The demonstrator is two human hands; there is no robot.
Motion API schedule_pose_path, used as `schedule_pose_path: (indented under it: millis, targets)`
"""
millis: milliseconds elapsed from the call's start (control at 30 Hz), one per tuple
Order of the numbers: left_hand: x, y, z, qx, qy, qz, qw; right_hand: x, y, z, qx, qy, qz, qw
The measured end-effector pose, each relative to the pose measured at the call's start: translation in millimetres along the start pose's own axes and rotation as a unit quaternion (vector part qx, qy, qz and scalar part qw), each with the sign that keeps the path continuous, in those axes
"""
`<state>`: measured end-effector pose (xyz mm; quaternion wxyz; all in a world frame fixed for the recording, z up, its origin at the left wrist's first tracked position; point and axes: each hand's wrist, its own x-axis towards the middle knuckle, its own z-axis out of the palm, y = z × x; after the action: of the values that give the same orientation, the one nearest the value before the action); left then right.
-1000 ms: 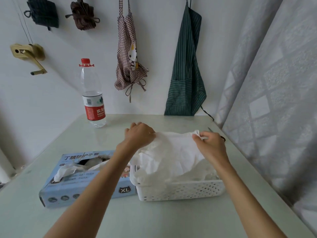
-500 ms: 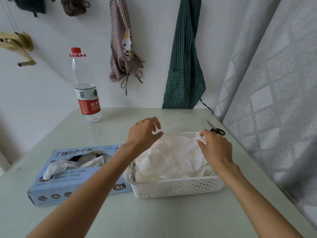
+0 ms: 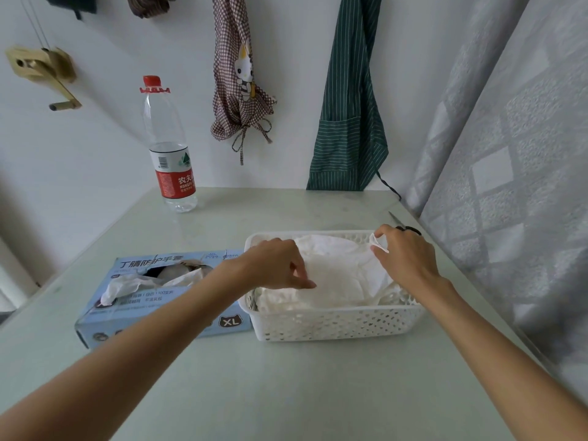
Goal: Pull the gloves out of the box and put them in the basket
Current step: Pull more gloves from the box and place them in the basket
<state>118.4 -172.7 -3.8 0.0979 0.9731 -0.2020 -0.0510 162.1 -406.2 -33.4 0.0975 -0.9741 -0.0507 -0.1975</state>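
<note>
Left hand [image 3: 276, 265] now lower, loosely curled on basketed gloves [image 3: 337, 275]; right hand [image 3: 404, 256] pinching cuff; scissors [image 3: 405, 227] behind

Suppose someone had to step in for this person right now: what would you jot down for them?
Right hand pinches an edge of the top glove over the basket.
Left hand rests on the glove's left side; whether it grips is unclear.
Done: a heap of white gloves already lies in the basket.
Left: let go of this glove, then pull the next from the blue box, where one pokes out of the opening.
</note>
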Motion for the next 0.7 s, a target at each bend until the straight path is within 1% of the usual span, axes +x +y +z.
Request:
schedule_pose_path:
  millis: [100, 200, 267, 400, 467, 533, 633, 700]
  targets:
    - [4.3, 3.3, -0.7, 0.005, -0.062, 0.004, 0.998, -0.6, -0.8, -1.2, 0.003, 0.001, -0.001, 1.0]
    - [4.9, 4.0, -5.9, -0.043, -0.136, -0.002, 0.99, -1.0, -0.8, -2.0, 0.009, 0.003, -0.005, 1.0]
    - [5.6, 3.8, -8.0, -0.078, -0.149, -0.003, 0.986, -1.8, -0.7, -2.4, 0.011, 0.002, -0.004, 1.0]
    - [7.1, 10.3, -8.3, -0.093, -0.172, 0.0, 0.981, -3.6, 0.2, -1.3, 0.02, 0.0, 0.001, 1.0]
    - [8.4, 11.0, -10.1, -0.092, -0.167, -0.009, 0.982, -3.2, 1.5, -0.1, 0.02, 0.001, 0.002, 1.0]
    - [8.5, 6.8, -14.1, -0.068, -0.133, -0.025, 0.988, -3.3, 2.5, 0.2, 0.013, 0.005, 0.001, 1.0]
    - [2.4, -3.5, -23.3, 0.005, -0.062, -0.065, 0.996, -4.3, 2.8, 0.2, -0.003, 0.013, -0.009, 1.0]
    - [-5.0, -8.8, -30.5, 0.054, -0.051, -0.084, 0.994, -6.0, 2.2, 1.8, -0.012, 0.011, -0.016, 1.0]
